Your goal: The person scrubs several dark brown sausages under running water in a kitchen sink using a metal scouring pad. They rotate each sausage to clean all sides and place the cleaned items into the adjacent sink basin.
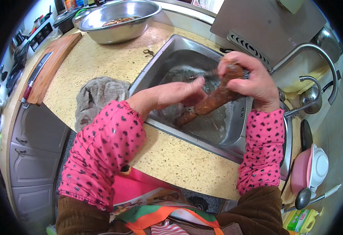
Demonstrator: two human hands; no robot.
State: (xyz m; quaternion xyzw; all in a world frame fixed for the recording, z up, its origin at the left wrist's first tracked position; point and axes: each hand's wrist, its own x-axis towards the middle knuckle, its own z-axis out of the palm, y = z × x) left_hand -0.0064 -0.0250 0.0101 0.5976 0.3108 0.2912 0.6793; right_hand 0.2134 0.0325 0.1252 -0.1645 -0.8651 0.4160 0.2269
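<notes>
Above the sink point(141, 80) I hold a long, brown, muddy lotus root point(214, 101), slanted with its lower end down by the water. My right hand point(253, 80) grips its thick upper end, thumb on one side and fingers curled over the other. My left hand point(175, 94) is beside the root's middle, thumb stretched out and apart from the fingers. Its fingertips are close to the root; whether they touch it is hard to see. Cloudy water point(214, 127) stands in the basin under both hands.
A curved tap point(332, 58) rises right of the sink. Left of it lies a grey cloth point(99, 96). A large metal bowl point(112, 37) stands at the back, and a knife point(38, 72) rests on a wooden board point(56, 64) far left. A pink basin point(300, 172) sits at right.
</notes>
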